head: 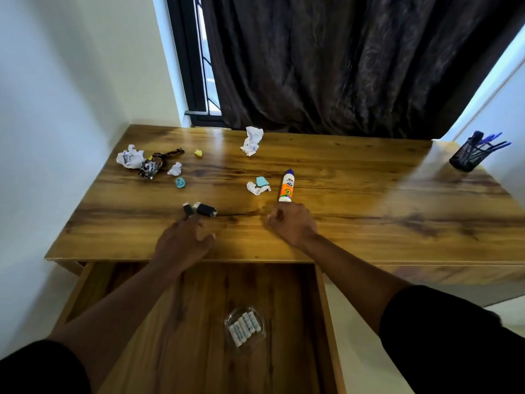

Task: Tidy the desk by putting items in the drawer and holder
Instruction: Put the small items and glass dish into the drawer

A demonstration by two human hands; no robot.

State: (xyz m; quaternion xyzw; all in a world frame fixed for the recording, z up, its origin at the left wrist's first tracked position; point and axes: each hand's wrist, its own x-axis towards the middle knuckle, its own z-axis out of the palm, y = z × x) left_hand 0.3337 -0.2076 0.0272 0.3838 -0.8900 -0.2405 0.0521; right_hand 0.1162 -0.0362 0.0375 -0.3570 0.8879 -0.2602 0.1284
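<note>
On the wooden desk [355, 194], my left hand [184, 240] reaches forward with spread fingers whose tips touch two small black flash drives [200, 209]. My right hand [292, 224] rests on the desk with curled fingers holding nothing, just below the base of a white and orange glue bottle [286, 185] that lies on its side. The drawer [199, 322] under the desk edge is pulled open, and a clear bag of white batteries [245, 328] lies in it. A black mesh pen holder [468, 155] with blue pens stands at the far right.
Crumpled white paper [131, 156], a dark wrapper [153, 164], small white [175, 168], teal [180, 182] and yellow [199, 153] scraps lie at the left. More crumpled paper [251, 140] sits at the back, white and teal scraps [260, 185] near the glue. A dark curtain [341, 66] hangs behind.
</note>
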